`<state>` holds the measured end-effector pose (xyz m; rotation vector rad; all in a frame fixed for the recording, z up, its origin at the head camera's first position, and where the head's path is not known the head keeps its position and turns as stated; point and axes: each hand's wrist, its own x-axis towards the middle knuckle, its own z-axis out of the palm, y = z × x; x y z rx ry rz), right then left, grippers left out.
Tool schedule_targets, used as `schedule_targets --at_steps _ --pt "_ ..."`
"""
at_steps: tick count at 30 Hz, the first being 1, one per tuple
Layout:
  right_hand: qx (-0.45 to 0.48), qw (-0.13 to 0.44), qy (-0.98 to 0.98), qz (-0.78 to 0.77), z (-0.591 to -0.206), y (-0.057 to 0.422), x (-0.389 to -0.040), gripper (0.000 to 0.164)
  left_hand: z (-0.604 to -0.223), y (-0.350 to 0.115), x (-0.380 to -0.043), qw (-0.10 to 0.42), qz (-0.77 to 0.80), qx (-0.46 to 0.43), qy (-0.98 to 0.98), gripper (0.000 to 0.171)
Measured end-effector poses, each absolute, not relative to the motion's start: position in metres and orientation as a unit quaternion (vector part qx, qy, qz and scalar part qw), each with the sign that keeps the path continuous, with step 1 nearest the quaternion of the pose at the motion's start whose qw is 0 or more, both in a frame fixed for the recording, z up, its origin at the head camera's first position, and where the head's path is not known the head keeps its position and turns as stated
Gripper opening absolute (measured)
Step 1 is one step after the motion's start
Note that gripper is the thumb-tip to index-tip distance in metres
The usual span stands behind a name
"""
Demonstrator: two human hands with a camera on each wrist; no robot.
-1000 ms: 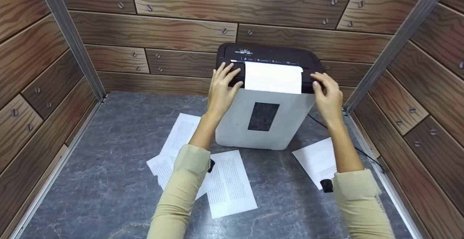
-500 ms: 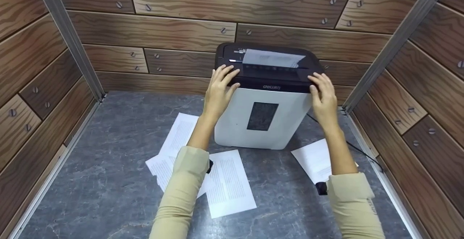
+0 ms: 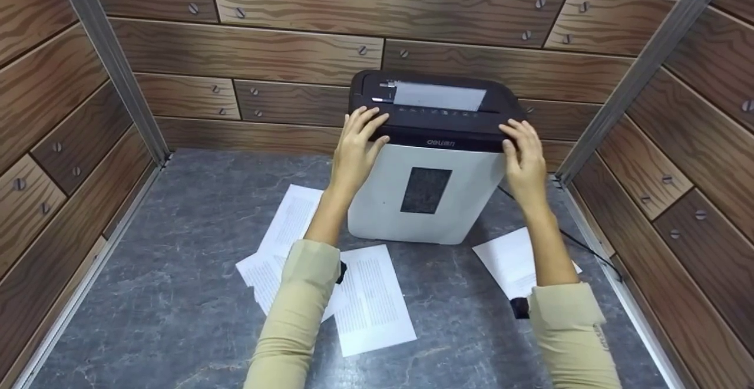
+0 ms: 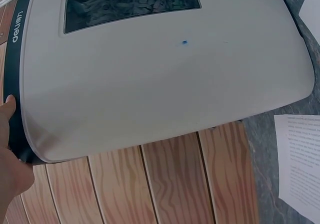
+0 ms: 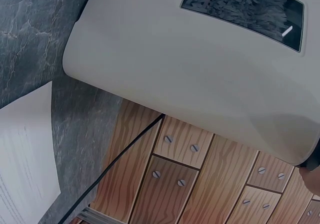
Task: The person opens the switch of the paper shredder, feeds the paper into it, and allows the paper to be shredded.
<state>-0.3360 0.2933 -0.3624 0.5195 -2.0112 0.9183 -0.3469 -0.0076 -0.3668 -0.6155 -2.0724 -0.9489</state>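
A paper shredder (image 3: 383,212) with a black top and a pale grey bin stands upright before the back wall. A sheet of paper (image 3: 439,95) sticks up from its feed slot, leaning back. My left hand (image 3: 353,156) holds the near left corner of the top, thumb on the front edge, fingers over the top. At the near right corner my right hand (image 3: 525,165) does likewise. Shredded strips (image 4: 135,4) show through the bin's window in both wrist views. Only parts of each hand appear there.
Several printed sheets (image 3: 377,300) overlap on the dark marbled surface under my left forearm. Another sheet (image 3: 509,262) lies by my right forearm. A black cord (image 5: 115,164) runs from behind the shredder along the right side. Wood-patterned walls enclose three sides.
The sheet, earlier folded forward over the shredder's front, has flipped back and sunk lower into the slot. My right hand has shifted slightly left and down onto the corner; the left has barely moved.
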Motion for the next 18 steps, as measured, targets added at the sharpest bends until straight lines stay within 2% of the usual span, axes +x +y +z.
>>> schedule_targets --at_steps 18 --pt "0.186 0.405 -0.811 0.380 -0.3643 0.2918 -0.3366 0.023 -0.3674 -0.0081 -0.3452 0.373 -0.379 -0.238 -0.813 0.036"
